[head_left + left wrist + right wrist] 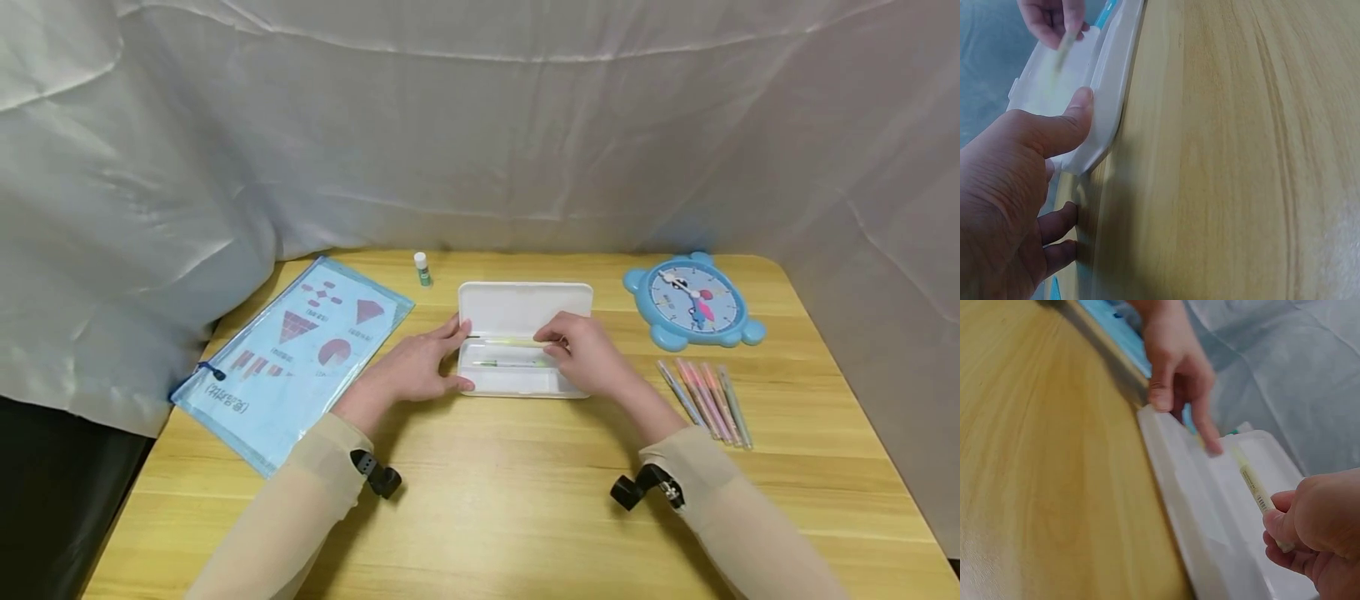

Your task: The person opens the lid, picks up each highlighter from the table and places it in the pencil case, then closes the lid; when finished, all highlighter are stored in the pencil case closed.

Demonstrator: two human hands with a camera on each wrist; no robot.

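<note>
A white pencil case (510, 382) lies on the table with its lid (525, 307) raised at the back. My left hand (411, 367) holds the case's left end, thumb at the front corner and index finger by the hinge side. Between thumb and fingers, my right hand (592, 358) pinches a slim yellow pen (1255, 487) with a barcode on its barrel. That pen lies lengthwise over the back part of the case, close to the hinge. Another pen (510, 363) with green marks rests in the case's tray.
Several coloured pens (708, 400) lie side by side at the right, below a blue toy clock (693, 300). A blue zip document bag (300, 342) occupies the left side. A glue stick (422, 269) stands behind the case. Grey cloth (480, 142) hangs along the back edge.
</note>
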